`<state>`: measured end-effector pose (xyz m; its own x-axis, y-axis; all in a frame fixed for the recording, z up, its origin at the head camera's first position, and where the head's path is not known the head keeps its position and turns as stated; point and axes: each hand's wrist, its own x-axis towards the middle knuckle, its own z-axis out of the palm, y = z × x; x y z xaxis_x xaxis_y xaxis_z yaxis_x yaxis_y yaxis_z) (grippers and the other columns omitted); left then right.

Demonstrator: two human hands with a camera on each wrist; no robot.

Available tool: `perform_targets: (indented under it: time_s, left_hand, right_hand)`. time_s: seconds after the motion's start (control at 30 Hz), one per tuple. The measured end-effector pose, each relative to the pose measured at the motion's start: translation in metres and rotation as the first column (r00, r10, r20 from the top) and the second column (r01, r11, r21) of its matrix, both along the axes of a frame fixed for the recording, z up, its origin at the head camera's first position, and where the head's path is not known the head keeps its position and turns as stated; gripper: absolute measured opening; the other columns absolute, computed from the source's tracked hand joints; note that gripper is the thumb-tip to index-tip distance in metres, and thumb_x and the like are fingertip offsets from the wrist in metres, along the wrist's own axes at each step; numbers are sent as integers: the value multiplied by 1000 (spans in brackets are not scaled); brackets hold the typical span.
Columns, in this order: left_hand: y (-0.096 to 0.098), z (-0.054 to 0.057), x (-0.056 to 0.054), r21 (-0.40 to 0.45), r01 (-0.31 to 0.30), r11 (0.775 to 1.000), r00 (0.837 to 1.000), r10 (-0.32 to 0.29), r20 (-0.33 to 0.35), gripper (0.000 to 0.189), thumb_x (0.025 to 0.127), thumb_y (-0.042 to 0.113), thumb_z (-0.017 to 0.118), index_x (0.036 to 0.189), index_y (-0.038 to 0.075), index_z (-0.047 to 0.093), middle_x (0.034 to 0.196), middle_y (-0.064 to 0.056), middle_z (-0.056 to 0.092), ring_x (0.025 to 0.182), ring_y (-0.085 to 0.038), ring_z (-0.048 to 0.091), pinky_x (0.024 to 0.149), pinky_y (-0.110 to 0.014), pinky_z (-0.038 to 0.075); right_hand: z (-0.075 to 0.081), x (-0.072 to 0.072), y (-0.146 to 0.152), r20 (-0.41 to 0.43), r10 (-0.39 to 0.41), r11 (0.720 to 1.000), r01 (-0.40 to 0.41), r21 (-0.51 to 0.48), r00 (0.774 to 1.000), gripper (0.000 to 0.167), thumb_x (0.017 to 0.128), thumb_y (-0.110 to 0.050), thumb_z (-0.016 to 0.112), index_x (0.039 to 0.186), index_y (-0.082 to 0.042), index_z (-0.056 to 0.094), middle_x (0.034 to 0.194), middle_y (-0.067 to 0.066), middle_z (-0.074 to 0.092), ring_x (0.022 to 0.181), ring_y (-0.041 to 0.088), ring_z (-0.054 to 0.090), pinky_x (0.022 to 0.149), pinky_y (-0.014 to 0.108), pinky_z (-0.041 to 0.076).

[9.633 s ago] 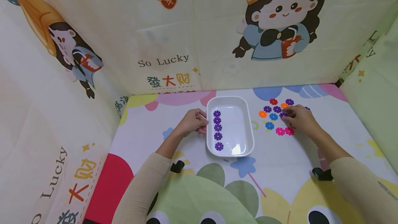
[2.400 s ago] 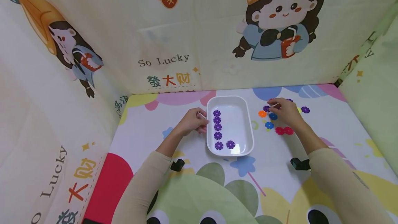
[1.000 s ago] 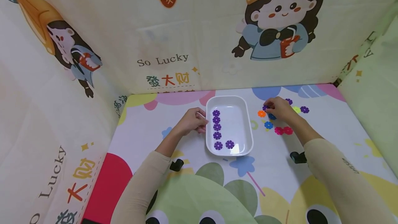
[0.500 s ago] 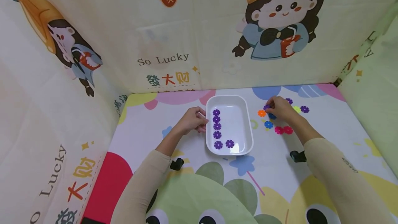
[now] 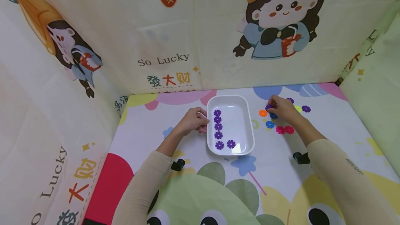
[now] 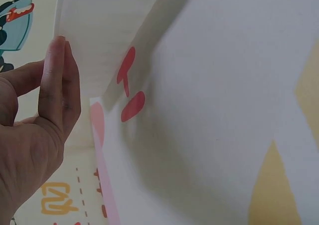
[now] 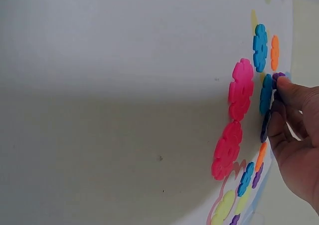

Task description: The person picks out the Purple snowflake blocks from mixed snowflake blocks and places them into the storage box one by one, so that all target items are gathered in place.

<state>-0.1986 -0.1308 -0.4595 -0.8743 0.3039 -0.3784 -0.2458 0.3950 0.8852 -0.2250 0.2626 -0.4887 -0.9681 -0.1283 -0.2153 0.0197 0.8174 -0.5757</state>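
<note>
A white rectangular tray (image 5: 231, 99) sits mid-table. My left hand (image 5: 194, 121) grips its left rim; in the left wrist view, the fingertips of the left hand (image 6: 45, 105) meet the edge of the tray (image 6: 107, 30). Inside, several purple snowflake discs (image 5: 218, 126) form a column on the left, with one purple disc (image 5: 231, 144) beside the column's near end. Over the loose pile to the right, my right hand (image 5: 282, 108) pinches another purple snowflake disc (image 7: 279, 79) between thumb and fingers. That hand (image 7: 299, 135) hides part of the pile.
Around the right hand lie an orange disc (image 5: 263, 113), blue discs (image 5: 269, 124), pink discs (image 5: 284, 130), a yellow disc (image 5: 298, 108) and purple discs (image 5: 306, 109). A printed cloth (image 5: 218, 44) rises behind the table. Black wrist cameras (image 5: 178, 165) hang under both sleeves.
Since the earliest frame, a sixth purple disc has appeared in the tray. My right hand has moved left over the pile and now pinches a purple disc. The left hand stays on the tray.
</note>
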Motion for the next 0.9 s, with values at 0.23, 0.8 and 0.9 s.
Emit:
perform_targets:
  time_s: [0.23,0.8,0.9]
  left_hand:
    - [1,-2,1,6,-17,1000,1000,17,15,30,96,6,73,120,2,57,90,-14,69,60,-19,72,64,-40,68]
    - [2,-5,4,24,-60,998,998,60,11,27,97,5,71,119,1,58,89,-14,67,61,-18,70,69,-47,68]
    - [2,-5,5,31,-65,997,998,64,11,27,97,5,71,119,1,58,89,-14,68,61,-17,70,64,-42,68]
  right_hand:
    - [7,9,6,-8,-10,998,10,-69,1000,28,106,-12,58,130,-2,51,131,28,58,124,48,53,108,62,52]
    - [35,35,-5,-153,48,995,-61,-83,987,25,101,-10,66,126,-7,59,122,23,68,114,42,65,100,58,59]
    - [40,39,-11,-181,73,990,-93,-103,981,25,100,-8,68,124,-7,61,119,20,69,111,39,66,99,56,59]
